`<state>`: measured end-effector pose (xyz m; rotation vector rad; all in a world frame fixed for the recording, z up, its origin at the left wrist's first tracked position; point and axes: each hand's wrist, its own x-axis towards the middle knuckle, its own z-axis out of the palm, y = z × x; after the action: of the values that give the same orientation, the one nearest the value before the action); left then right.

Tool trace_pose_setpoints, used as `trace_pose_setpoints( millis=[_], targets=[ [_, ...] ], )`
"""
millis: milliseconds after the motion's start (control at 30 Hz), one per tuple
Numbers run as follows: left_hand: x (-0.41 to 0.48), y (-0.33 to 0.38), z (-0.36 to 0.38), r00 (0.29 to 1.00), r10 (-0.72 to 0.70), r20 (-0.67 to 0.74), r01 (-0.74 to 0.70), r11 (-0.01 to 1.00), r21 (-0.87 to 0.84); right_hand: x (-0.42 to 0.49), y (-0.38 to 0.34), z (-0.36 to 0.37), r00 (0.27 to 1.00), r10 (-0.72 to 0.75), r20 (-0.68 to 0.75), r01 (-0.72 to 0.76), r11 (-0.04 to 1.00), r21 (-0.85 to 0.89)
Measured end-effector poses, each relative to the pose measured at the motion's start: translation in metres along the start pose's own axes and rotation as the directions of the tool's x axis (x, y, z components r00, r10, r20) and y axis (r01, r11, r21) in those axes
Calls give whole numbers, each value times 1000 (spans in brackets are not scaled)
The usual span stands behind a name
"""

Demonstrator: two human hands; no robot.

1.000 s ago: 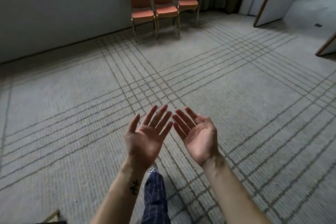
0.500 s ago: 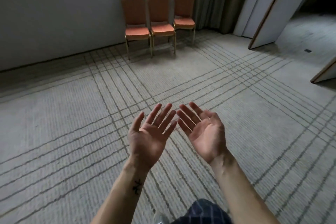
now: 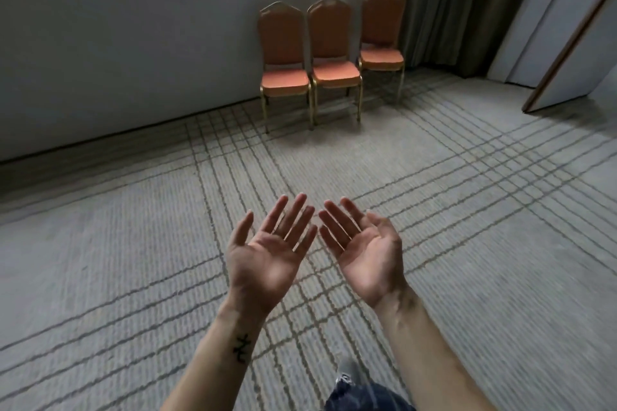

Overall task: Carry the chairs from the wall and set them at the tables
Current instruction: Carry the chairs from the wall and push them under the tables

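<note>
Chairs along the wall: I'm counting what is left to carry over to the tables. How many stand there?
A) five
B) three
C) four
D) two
B: the left chair, middle chair and right chair stand in a row against the wall.

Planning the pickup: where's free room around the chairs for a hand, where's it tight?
Bare carpet spans from the left hand and right hand, both empty, to the chair fronts. Bare floor also lies left of the left chair, along the wall. Tight: left and middle chair seats nearly touch; the right chair stands close by the curtain.
</note>
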<state>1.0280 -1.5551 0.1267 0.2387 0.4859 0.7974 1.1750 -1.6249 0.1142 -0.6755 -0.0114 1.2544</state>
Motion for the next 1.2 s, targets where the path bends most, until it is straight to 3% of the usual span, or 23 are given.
trace_pose_setpoints(
  millis=[133, 400, 600, 800, 1033, 1200],
  targets=[
    [87, 40, 21, 993, 111, -28, -111, 994, 8, 105, -29, 38, 999, 30, 44, -32, 999, 32],
    [240, 134, 21, 983, 145, -114, -145, 989, 12, 290, -26, 101, 990, 141, 19, -140, 989, -54],
    [360, 238, 20, 985, 148, -86, -153, 987, -55, 424, -14, 181, 991, 131, 2, -130, 988, -77],
    [475, 334, 47, 987, 154, -56, -153, 988, 16, 536, -25, 263, 998, 64, 9, -63, 995, -71],
    [599, 403, 56, 985, 159, -68, -158, 987, 11, 662, -35, 284, 990, 110, -88, -114, 993, -38],
    [685, 430, 69, 976, 164, -141, -157, 986, 64, 776, -58, 305, 992, 105, -73, -106, 994, -8]
  ],
)
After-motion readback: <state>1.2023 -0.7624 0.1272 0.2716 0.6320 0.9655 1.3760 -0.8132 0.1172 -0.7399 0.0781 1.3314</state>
